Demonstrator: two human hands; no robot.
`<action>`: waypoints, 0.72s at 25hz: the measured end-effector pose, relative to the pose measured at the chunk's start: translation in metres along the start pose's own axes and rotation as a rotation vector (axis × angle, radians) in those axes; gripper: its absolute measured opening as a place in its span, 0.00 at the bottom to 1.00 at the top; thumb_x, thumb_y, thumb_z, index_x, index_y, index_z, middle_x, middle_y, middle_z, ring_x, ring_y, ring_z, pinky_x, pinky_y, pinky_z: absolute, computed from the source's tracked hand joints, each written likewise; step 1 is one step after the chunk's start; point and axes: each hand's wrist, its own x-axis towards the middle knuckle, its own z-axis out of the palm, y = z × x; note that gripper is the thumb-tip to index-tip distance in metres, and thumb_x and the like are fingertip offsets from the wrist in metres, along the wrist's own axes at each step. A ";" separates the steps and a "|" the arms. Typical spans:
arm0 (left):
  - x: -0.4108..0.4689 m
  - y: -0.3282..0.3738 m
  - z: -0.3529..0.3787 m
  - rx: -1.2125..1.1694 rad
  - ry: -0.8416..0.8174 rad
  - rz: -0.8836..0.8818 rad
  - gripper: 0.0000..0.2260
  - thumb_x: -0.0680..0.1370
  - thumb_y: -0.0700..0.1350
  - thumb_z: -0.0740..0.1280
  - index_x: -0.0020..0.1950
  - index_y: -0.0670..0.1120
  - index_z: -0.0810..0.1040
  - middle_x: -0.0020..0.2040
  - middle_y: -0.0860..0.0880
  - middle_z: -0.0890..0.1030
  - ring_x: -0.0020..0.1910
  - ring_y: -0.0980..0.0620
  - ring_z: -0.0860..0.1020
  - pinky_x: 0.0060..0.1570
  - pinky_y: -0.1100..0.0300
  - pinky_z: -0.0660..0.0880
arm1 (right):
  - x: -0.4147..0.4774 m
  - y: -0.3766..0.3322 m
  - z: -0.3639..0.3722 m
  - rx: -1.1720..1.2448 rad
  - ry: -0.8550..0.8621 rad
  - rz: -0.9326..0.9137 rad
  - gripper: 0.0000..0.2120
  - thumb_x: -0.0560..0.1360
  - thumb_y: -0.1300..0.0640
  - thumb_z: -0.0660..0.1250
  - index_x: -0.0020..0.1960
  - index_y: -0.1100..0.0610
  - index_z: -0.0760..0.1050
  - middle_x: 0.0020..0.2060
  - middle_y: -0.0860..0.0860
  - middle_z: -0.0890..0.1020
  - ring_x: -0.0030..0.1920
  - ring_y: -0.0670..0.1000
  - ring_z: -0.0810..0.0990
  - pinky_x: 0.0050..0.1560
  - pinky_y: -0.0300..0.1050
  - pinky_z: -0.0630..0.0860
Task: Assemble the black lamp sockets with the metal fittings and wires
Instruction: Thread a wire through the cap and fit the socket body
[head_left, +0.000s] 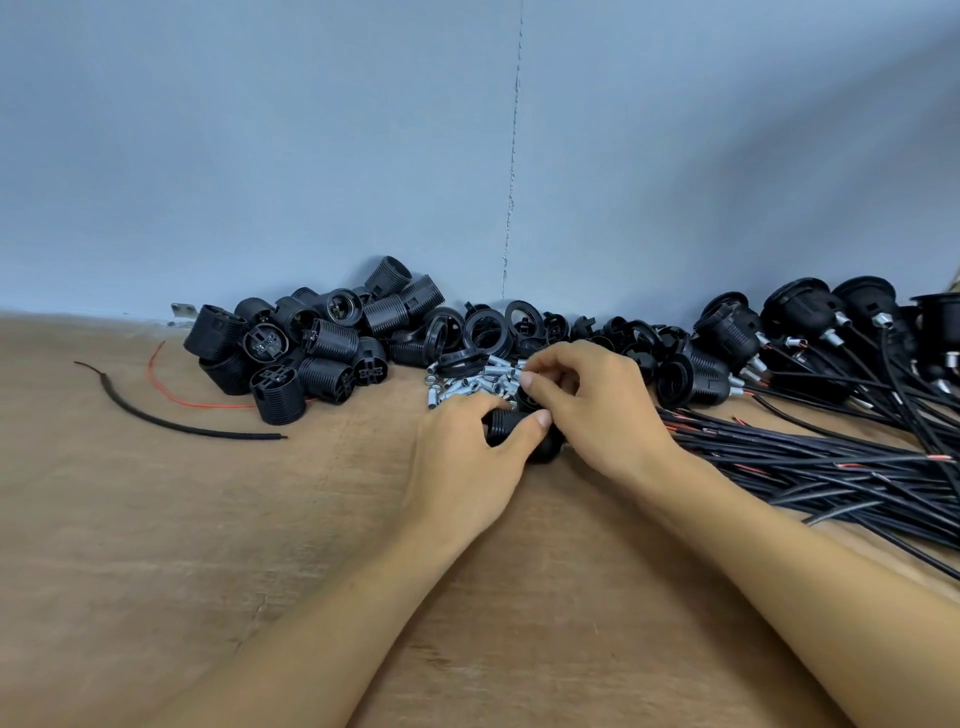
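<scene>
While you lean over the bench, the blue-grey wall fills the upper half of your view and the brown wooden table fills the lower. To your right a thick bundle of black wires fans across the table, and behind it, against the wall, lie assembled sockets with fittings and wires already in them. To your left, also against the wall, sits a heap of bare threaded socket bodies, with a row of black rings between that heap and the assembled ones.

Your two hands meet in the middle, just in front of the rings. Your left hand grips the black lamp socket from the left, thumb over the top and fingers curled beneath, holding it low over the table. Your right hand comes in from the right, its fingers curled over the far end of that same socket and its thumb pressed close; what the fingertips hold beyond the socket is hidden.

The small heap of metal fittings lies just behind your left hand, touching the rings. Well to the left, a loose black cable and a thin red wire lie on the table.
</scene>
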 end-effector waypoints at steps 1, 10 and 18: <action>0.001 0.000 0.000 0.007 0.008 0.010 0.16 0.76 0.57 0.72 0.31 0.53 0.73 0.31 0.54 0.75 0.32 0.56 0.72 0.32 0.62 0.62 | 0.009 -0.005 0.002 0.004 -0.016 -0.008 0.02 0.76 0.50 0.70 0.45 0.45 0.81 0.38 0.42 0.80 0.38 0.39 0.76 0.41 0.38 0.71; -0.002 0.000 -0.006 -0.069 -0.064 0.008 0.09 0.67 0.53 0.65 0.39 0.51 0.82 0.41 0.55 0.82 0.45 0.57 0.78 0.44 0.59 0.74 | 0.077 -0.037 0.049 -0.551 -0.362 -0.074 0.13 0.81 0.52 0.63 0.63 0.48 0.80 0.63 0.53 0.77 0.63 0.57 0.75 0.66 0.54 0.70; -0.004 -0.006 -0.008 -0.121 -0.071 -0.046 0.15 0.65 0.59 0.76 0.47 0.54 0.82 0.37 0.60 0.81 0.35 0.62 0.76 0.37 0.70 0.69 | 0.068 -0.034 0.013 -0.195 -0.051 0.002 0.09 0.79 0.48 0.66 0.56 0.48 0.80 0.44 0.47 0.83 0.47 0.51 0.80 0.46 0.45 0.74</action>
